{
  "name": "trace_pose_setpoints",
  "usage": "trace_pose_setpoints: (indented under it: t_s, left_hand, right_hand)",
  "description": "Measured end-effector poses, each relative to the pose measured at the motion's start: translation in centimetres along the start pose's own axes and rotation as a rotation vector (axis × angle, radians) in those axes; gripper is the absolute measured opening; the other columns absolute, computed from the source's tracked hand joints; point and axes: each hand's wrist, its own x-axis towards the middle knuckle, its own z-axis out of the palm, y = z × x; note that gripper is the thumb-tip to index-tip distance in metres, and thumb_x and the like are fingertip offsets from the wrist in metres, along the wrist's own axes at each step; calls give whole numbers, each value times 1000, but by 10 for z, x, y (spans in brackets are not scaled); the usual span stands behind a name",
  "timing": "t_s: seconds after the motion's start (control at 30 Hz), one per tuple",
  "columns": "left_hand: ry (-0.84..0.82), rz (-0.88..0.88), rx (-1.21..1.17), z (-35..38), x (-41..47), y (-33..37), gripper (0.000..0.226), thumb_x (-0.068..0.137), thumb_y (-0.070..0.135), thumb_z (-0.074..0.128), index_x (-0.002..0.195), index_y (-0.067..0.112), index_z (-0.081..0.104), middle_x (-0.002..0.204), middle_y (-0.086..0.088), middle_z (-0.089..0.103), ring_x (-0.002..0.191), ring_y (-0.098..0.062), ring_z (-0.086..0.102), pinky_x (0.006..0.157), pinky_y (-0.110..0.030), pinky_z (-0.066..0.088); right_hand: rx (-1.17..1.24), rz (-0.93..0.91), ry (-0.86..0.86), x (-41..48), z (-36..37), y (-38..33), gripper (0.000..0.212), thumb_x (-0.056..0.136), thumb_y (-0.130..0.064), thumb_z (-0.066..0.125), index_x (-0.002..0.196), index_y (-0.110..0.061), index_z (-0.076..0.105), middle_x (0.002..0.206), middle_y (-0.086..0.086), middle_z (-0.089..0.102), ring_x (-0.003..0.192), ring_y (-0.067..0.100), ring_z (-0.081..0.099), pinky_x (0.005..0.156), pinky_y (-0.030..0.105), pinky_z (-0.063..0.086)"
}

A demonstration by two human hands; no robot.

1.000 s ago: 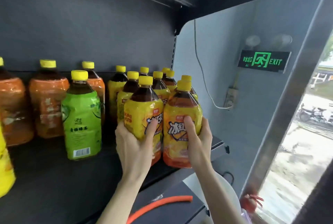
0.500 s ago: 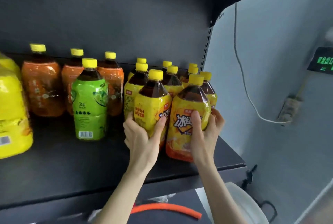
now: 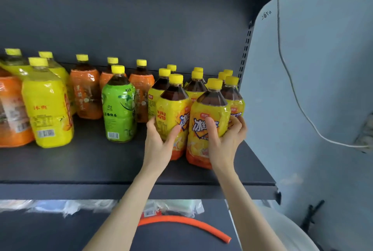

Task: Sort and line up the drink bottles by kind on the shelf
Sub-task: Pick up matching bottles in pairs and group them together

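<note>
Front row of iced tea being squared up at the right end of the dark grey metal shelf (image 3: 101,162).

The left hand (image 3: 159,141) grips the front-left yellow-labelled brown-tea plastic bottle (image 3: 172,113), and the right hand (image 3: 226,143) grips its front-right twin (image 3: 210,113). Both bottles stand upright on the shelf, side by side, right of centre in the frame. Judged step: aligning this kind's front pair. The next move calls for setting both flush with the rows behind, labels forward. Count: nine yellow caps in this group, three orange-labelled bottles (image 3: 85,93) at centre back, one green-labelled bottle (image 3: 119,107) alone in front of them, and three lemon-yellow bottles (image 3: 46,109) at left.
</note>
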Motion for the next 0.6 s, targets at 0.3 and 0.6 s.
trace_pose_setpoints:
  t_s: [0.3,0.6]
  left_hand:
    - [-85,21,253,-16,-6,0,93,79,63,55,151,21,15,150,1,37,135,-18,38,109,-43,36]
    - [37,177,345,-59,-34,19,19,89,24,64,103,12,67,91,5,68,84,-1,63,73,-6,46]
  right_hand:
    - [-116,15,-92,-8,-13,-15,103,68,-80,46,143,-11,35,154,6,25,142,22,24,115,48,28]
    - [-266,-137,-95,-33,-37,-37,60,90,-33,65,141,-10,43,146,6,43,136,22,38,110,36,34]
